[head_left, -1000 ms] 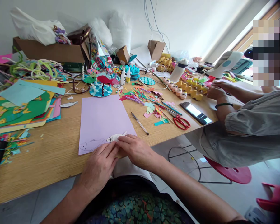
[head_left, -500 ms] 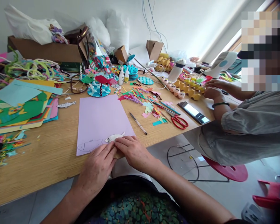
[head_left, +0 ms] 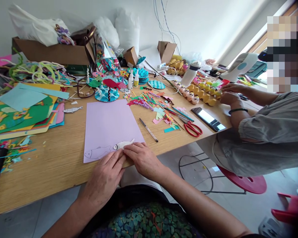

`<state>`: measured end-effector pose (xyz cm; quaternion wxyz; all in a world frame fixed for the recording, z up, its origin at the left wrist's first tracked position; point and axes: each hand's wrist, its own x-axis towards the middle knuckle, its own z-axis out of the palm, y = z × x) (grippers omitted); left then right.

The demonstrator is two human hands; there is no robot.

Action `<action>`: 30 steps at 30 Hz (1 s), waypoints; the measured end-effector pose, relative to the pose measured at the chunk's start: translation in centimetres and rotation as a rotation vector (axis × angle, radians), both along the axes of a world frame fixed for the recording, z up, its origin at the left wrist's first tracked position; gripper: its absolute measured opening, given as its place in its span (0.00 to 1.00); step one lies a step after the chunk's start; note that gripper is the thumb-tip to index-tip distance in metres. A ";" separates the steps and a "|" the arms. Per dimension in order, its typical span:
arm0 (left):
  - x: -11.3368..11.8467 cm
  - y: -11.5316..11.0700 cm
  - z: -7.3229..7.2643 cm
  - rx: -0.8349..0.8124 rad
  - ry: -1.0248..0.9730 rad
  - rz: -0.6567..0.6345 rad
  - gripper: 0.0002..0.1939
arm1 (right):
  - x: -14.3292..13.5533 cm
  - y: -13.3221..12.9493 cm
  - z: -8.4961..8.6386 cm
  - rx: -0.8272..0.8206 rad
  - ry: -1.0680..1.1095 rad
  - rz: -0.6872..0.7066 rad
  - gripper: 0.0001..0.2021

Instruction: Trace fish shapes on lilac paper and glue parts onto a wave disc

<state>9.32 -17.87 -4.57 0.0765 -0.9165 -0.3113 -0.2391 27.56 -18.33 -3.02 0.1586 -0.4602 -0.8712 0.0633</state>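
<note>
A sheet of purple paper lies at the table's near edge, with a fish outline drawn in its lower left. Beside that drawing, a white fish cutout with dark scale marks rests on the sheet. My left hand lies over the sheet's near edge, its fingers stretched toward the cutout. Fingertips of my right hand meet those of the left just below the cutout, its fingers laid out flat. Both thumbs are hidden. A black pen lies right of the sheet.
Red-handled scissors, a phone and paper scraps lie to the right. Stacked coloured paper and a small fish cutout are left. Glue bottles stand behind. Another person's hands work by egg cartons.
The whole view has shifted slightly, so things sit a little farther right. Both my hands keep nearly the same place on the purple paper.
</note>
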 end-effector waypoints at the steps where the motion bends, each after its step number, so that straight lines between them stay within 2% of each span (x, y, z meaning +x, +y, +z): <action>1: 0.0 0.0 0.1 0.004 -0.008 -0.002 0.16 | 0.0 0.0 -0.1 0.009 0.002 -0.002 0.13; 17: 0.0 0.5 -0.2 0.015 -0.014 0.018 0.16 | 0.5 0.2 -0.6 0.087 0.125 0.024 0.12; 24: 0.0 0.5 -0.1 0.022 -0.016 0.004 0.15 | 0.9 1.8 0.2 0.139 0.117 -0.017 0.13; 30: 0.0 0.5 -0.1 0.013 -0.017 0.005 0.15 | 0.8 2.7 -0.3 0.139 0.076 0.009 0.11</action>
